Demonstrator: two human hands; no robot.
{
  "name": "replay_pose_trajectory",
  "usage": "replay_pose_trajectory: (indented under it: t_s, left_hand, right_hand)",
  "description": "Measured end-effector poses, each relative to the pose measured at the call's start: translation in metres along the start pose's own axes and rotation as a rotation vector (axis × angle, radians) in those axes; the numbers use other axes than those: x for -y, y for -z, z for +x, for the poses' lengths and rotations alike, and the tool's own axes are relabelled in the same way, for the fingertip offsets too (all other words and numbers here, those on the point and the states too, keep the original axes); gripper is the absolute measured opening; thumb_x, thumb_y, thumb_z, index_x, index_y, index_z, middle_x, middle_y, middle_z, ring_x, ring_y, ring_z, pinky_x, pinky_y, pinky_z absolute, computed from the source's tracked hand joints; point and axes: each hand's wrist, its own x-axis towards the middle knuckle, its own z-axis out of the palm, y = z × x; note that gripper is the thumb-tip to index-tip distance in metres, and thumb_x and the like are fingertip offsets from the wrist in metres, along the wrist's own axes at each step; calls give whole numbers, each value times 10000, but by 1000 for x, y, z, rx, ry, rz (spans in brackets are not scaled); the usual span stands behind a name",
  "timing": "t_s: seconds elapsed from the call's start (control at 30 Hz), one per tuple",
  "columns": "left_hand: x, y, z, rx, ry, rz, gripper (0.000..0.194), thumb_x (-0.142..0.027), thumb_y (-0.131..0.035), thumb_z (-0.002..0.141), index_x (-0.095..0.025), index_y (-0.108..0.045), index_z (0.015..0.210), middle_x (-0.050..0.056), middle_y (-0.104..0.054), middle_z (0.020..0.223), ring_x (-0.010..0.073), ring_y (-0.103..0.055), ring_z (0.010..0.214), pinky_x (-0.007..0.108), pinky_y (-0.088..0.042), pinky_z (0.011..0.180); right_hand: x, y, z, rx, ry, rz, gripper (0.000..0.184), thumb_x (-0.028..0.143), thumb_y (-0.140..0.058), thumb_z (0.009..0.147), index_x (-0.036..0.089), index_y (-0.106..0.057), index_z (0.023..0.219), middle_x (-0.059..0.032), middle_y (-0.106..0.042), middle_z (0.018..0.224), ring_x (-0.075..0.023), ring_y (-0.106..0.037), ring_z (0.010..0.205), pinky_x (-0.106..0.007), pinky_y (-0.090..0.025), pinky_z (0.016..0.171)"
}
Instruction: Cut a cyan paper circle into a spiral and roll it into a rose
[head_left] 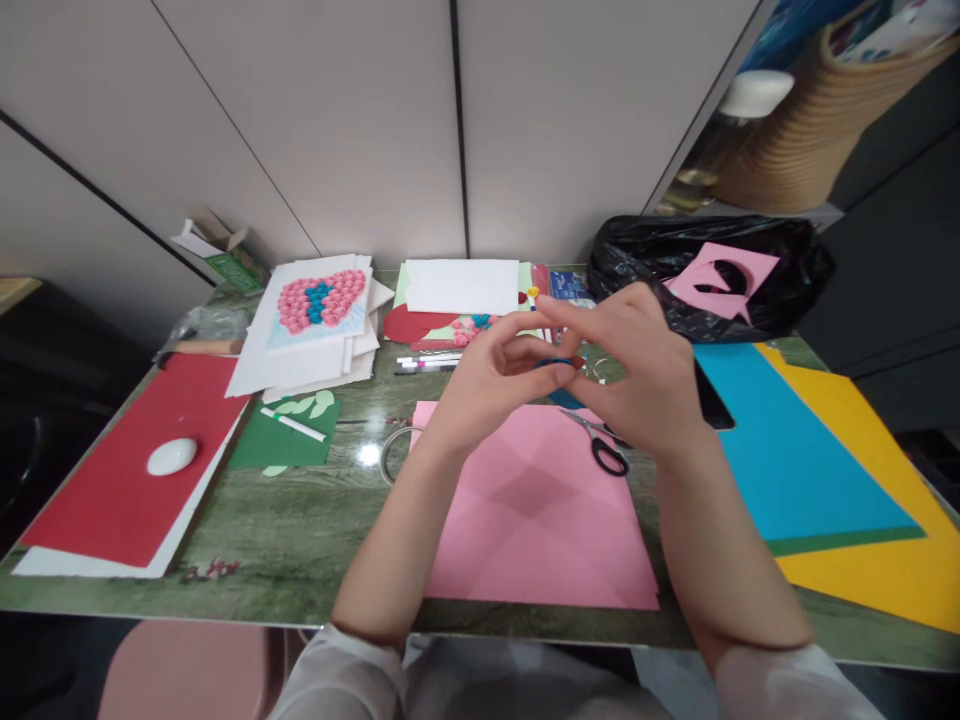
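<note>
In front of me my left hand [491, 375] is closed in a pinch, its thumb and fingertips on a small piece of blue paper [553, 362]. My right hand [645, 370] meets it from the other side, fingers bent around the same piece; its exact shape is mostly hidden by the fingers. Just below the hands, more blue paper [566, 398] shows in part. Black-handled scissors [609, 455] lie under my right hand, on a pink paper sheet [536, 520]. A roll of clear tape [388, 458] rests beside the sheet's left edge.
Left are red paper [135, 500] with a white oval object [172, 457], green scraps [289, 450] and a picture of pink and blue paper rolls [319, 300]. Pens [427, 362] lie behind. Right are blue sheets [795, 450], yellow sheets [892, 500] and a black bag [630, 255].
</note>
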Motion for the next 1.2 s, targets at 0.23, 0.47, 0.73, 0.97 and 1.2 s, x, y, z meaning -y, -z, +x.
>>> replay_pose_trajectory:
  t_s: [0.23, 0.47, 0.73, 0.97, 1.2]
  left_hand:
    - [1, 3, 1, -43, -14, -13, 320, -128, -704, 692, -214, -609, 985, -12, -643, 742, 135, -622, 781, 247, -488, 682]
    - [-4, 11, -1, -31, -27, 170, 373, -120, -698, 673, -216, -624, 1026, -20, -617, 715, 122, -604, 741, 240, -487, 662]
    - [-11, 10, -5, -63, 41, 298, 377, -171, -669, 724, -218, -595, 1091, 9, -657, 819, 162, -644, 853, 290, -524, 748]
    - [-5, 7, -2, -41, 17, 153, 381, -182, -709, 714, -235, -592, 1073, 7, -687, 828, 163, -658, 843, 299, -535, 754]
    - [-2, 3, -1, -29, 34, 76, 353, -177, -721, 701, -201, -604, 1033, 27, -674, 846, 174, -651, 857, 310, -542, 757]
  right_hand:
    - [3, 4, 1, 35, 20, 14, 451, 91, -543, 820, 308, -567, 1215, 21, -653, 761, -178, -535, 804, -359, -478, 761]
    - [2, 7, -1, 127, 16, 59, 428, 148, -576, 842, 335, -553, 1227, 20, -674, 889, -167, -550, 890, -317, -509, 757]
    - [0, 2, -2, 233, -122, 112, 512, 91, -565, 832, 323, -525, 1287, 4, -661, 910, -157, -550, 921, -292, -511, 778]
    - [-2, -1, -3, 28, -57, 95, 570, 90, -596, 796, 349, -503, 1295, 29, -678, 847, -178, -532, 837, -340, -500, 765]
    - [-3, -4, -2, 4, 46, -30, 411, 137, -529, 857, 294, -548, 1237, 13, -632, 743, -171, -501, 782, -328, -465, 706]
